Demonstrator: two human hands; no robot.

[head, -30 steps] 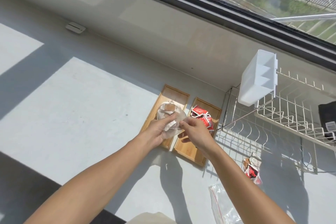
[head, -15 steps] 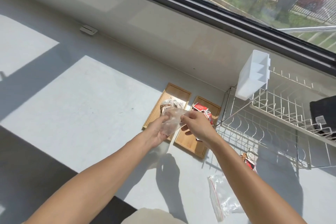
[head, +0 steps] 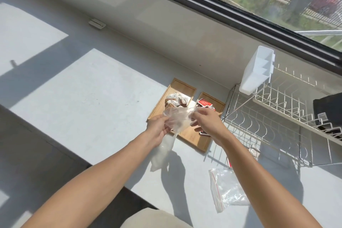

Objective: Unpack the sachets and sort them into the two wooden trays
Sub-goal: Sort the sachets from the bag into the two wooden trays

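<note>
Two wooden trays lie side by side on the grey counter. The left tray point(head: 182, 87) holds a heap of brown and white sachets point(head: 175, 100). The right tray point(head: 194, 136) holds red sachets point(head: 204, 102). Above the trays' near ends, my left hand point(head: 158, 128) and my right hand point(head: 207, 119) both pinch a clear, crumpled plastic bag point(head: 178, 119) that looks empty. My right hand hides part of the red sachets.
A white wire dish rack point(head: 273, 116) with a white plastic caddy point(head: 256, 71) stands right of the trays. A second clear zip bag point(head: 224, 191) lies on the counter near my right forearm, with a few sachets point(head: 254, 152) beside the rack. The window wall runs behind.
The brown sachets that were inside the bag now lie in the left tray. The bag has gone flat and crumpled between my hands, which have drawn slightly back towards me.
</note>
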